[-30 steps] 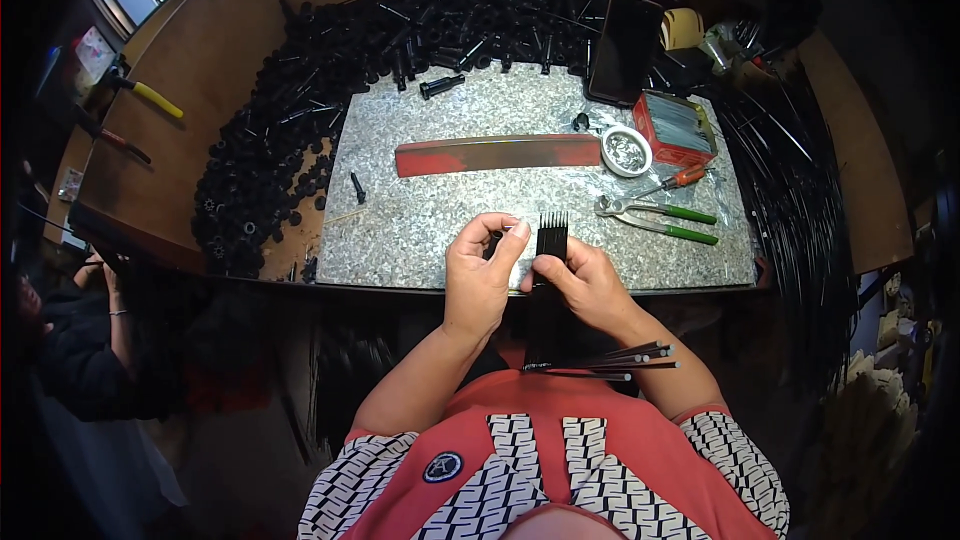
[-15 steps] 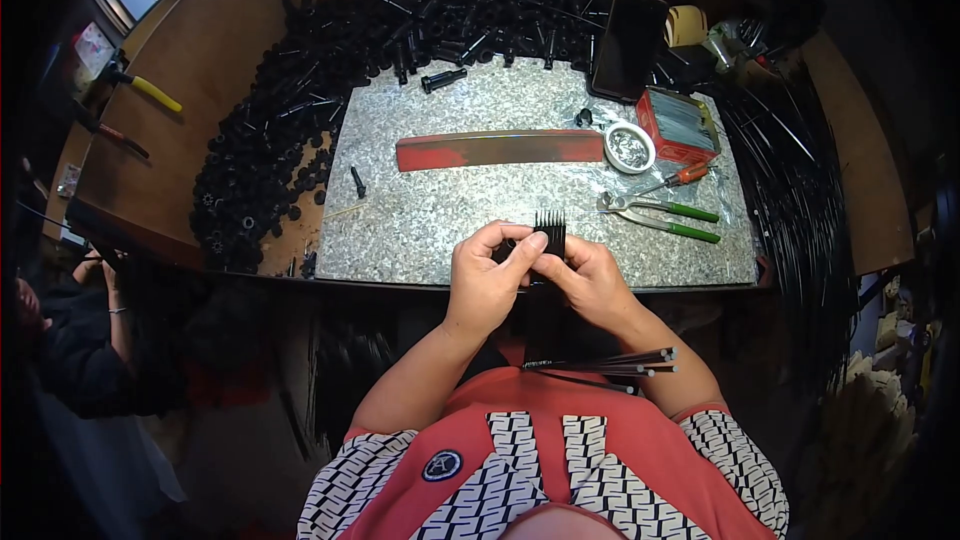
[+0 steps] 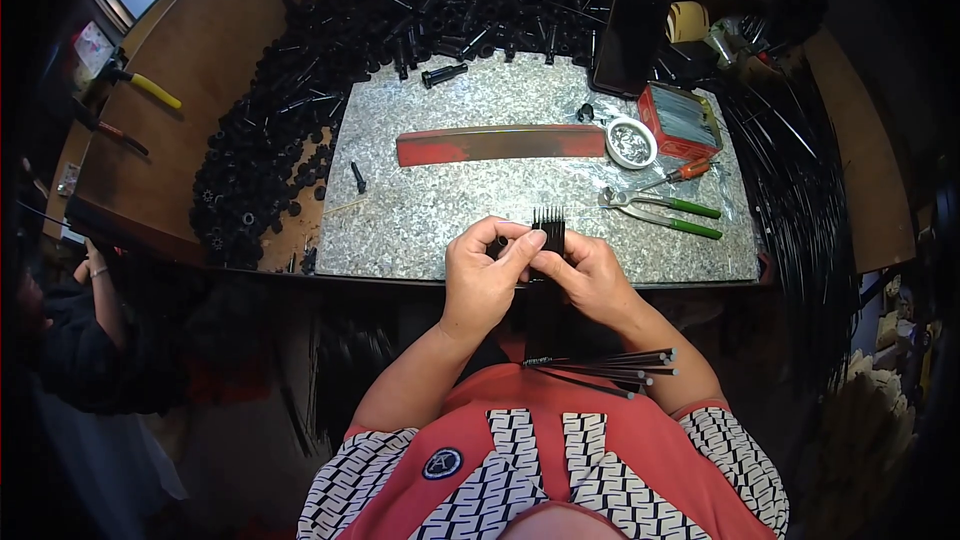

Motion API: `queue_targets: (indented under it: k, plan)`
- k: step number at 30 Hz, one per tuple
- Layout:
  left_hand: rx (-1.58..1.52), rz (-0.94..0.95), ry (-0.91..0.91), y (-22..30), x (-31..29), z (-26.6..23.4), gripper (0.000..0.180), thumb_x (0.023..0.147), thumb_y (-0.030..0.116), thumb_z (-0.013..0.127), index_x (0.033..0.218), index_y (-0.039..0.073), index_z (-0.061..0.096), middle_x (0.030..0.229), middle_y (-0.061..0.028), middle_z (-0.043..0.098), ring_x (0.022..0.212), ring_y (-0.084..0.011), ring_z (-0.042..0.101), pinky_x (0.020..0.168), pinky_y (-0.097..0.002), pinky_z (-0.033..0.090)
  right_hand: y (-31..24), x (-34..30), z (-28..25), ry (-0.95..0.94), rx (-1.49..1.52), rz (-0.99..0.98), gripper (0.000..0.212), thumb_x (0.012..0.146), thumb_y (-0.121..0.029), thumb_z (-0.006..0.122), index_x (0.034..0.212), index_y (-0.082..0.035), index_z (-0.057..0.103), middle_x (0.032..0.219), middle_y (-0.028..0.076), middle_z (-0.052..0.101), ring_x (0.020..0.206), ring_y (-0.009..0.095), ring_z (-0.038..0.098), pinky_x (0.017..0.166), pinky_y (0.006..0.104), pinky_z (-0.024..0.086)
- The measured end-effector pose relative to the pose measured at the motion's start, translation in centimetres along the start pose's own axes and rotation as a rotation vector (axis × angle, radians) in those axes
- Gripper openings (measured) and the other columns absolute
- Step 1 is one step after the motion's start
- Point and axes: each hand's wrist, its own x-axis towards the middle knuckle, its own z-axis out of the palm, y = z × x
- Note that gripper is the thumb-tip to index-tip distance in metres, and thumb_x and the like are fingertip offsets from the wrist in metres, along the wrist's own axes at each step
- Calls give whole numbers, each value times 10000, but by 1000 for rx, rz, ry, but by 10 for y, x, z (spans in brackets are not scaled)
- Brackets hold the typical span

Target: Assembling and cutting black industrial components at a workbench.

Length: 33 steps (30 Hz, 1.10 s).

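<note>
At the near edge of the stone slab, my left hand (image 3: 485,275) and my right hand (image 3: 590,285) meet, fingers closed. Between them they pinch a flat row of thin black rods (image 3: 549,225), whose fine tips point away from me like comb teeth. A dark round part (image 3: 502,243) shows in the curl of my left fingers; its full shape is hidden. More black rods with grey round ends (image 3: 640,370) lie across my lap, under my right forearm.
On the slab (image 3: 420,225) lie a red-brown bar (image 3: 500,145), a white bowl (image 3: 631,144) of small metal bits, green-handled pliers (image 3: 665,210), a screwdriver (image 3: 690,171) and a phone (image 3: 630,40). Black plastic parts (image 3: 260,150) heap behind and left; long black rods (image 3: 800,200) hang right. Another person (image 3: 90,330) sits left.
My hands stay almost in place, with the rods shifted very slightly. At the left, the other person's arm and body have moved.
</note>
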Motion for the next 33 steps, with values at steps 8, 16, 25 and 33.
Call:
queue_targets:
  k: [8,16,25,33]
  plan:
    - [-10,10,23,0,-2,-1,107,858,92,664,822,-1,626,688,-6,592,592,-46,522,506,-203,422,-2,-1,2,6,-7,9,205,922,-172,586,988,15,639,779,20,655,723,47,549,625,234,462]
    - [56,60,10,10,-2,-2,154,846,124,679,793,-2,607,632,7,566,534,-29,488,466,-202,386,0,-3,-1,2,-85,-29,202,918,-187,596,959,5,643,693,2,613,649,37,518,553,237,436]
    - [195,78,-79,14,3,-14,164,824,145,687,775,15,599,593,51,487,553,-15,401,481,-201,311,-8,-5,1,-18,-68,7,200,914,-208,602,914,-13,650,650,-15,590,512,35,504,427,214,399]
    - [192,23,-123,18,4,-18,102,834,106,680,792,36,619,699,61,532,649,-12,443,572,-185,347,-4,-4,0,-22,-55,45,199,908,-212,608,915,-19,657,654,-28,591,517,34,511,429,209,409]
